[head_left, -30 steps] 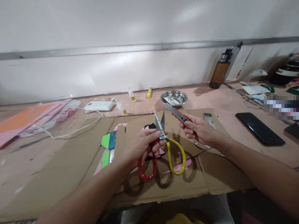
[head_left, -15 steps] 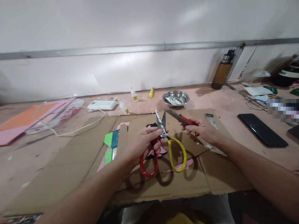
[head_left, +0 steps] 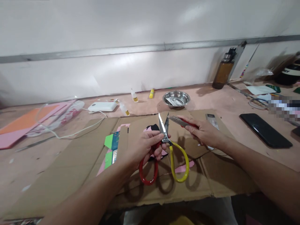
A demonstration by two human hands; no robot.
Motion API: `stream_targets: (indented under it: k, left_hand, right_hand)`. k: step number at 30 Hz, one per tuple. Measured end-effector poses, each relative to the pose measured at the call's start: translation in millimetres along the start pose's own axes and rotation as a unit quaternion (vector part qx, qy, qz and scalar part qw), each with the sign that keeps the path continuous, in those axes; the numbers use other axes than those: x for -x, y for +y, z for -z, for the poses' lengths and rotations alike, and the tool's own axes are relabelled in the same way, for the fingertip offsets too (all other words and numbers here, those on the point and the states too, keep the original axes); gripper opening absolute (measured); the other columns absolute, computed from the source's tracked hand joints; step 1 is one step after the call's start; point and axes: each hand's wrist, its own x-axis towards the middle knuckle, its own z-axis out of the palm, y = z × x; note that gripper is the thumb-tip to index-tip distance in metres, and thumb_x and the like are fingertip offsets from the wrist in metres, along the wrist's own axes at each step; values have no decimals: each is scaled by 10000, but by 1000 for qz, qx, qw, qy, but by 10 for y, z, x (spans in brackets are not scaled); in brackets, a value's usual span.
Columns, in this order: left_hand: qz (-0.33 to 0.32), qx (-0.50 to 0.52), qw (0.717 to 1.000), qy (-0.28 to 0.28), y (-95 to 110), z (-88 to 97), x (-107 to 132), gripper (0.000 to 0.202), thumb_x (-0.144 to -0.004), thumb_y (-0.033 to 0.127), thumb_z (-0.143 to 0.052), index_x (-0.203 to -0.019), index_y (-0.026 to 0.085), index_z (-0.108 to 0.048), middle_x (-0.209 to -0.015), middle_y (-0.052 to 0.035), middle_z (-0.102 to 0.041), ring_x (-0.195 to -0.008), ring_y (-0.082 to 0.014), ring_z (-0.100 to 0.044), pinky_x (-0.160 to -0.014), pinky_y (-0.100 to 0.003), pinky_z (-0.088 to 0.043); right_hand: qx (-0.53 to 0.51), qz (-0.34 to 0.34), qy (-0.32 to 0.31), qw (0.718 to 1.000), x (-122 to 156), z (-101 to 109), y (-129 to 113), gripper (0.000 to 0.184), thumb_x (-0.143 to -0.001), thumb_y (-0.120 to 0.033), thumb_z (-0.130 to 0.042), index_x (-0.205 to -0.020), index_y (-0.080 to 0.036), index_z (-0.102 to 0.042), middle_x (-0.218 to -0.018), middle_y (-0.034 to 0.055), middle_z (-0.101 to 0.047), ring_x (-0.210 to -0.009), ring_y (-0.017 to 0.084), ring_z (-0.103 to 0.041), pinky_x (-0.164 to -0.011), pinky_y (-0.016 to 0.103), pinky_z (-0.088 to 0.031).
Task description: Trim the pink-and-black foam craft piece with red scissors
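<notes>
My left hand [head_left: 152, 144] grips a pair of scissors [head_left: 165, 137] around the pivot and the red handle. Their blades are spread in a V and point away from me; the yellow loop hangs free on the right. In my right hand [head_left: 202, 128] is a box cutter [head_left: 178, 120] with a red body and a long grey metal front. Its tip lies at or very close to the right scissor blade; I cannot tell if they touch. Beneath the hands lie pink and black cut pieces [head_left: 153, 127], partly hidden, on a cardboard sheet [head_left: 93, 150].
A metal bowl [head_left: 176, 99], a yellow tube [head_left: 152, 93], small glue bottles [head_left: 134, 95] and a white power bank [head_left: 103, 106] with a cable stand behind the cardboard. To the right are a phone [head_left: 264, 130] and a brown bottle [head_left: 223, 72]. Foam sheets [head_left: 30, 118] lie left.
The scissors have shifted slightly right and toward me in my left hand. My right hand has turned the box cutter flatter, its tip now closer to the right blade.
</notes>
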Motion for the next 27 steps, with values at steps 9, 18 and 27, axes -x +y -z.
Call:
stream_targets:
  k: [9,18,27]
  left_hand:
    - [-2,6,1000,-15,5,13,2,197,-783,288,-743,-847,104,-711,-600,-22,-621,-386,-38,-402,-418,-191,-462]
    - [4,19,1000,-8,19,2,17,158,-829,226,-689,-895,86,-720,-589,-30,-626,-378,-40,-405,-414,-187,-457]
    - [-4,4,1000,-17,-2,11,6,193,-794,277,-733,-850,94,-705,-588,-20,-616,-377,-39,-406,-421,-198,-462]
  right_hand:
    - [-163,-105,-47,980,-1,-34,82,558,-956,-404,-494,-1501,-365,-380,-622,-56,-429,-364,66,-385,-322,171,-346]
    - [-199,-120,-66,970,3,-3,114,579,-947,-453,-531,-1499,-355,-387,-583,-69,-429,-348,59,-378,-310,160,-349]
    - [-217,-138,-62,964,22,10,68,566,-940,-436,-548,-1484,-377,-407,-589,-68,-410,-361,63,-350,-309,164,-341]
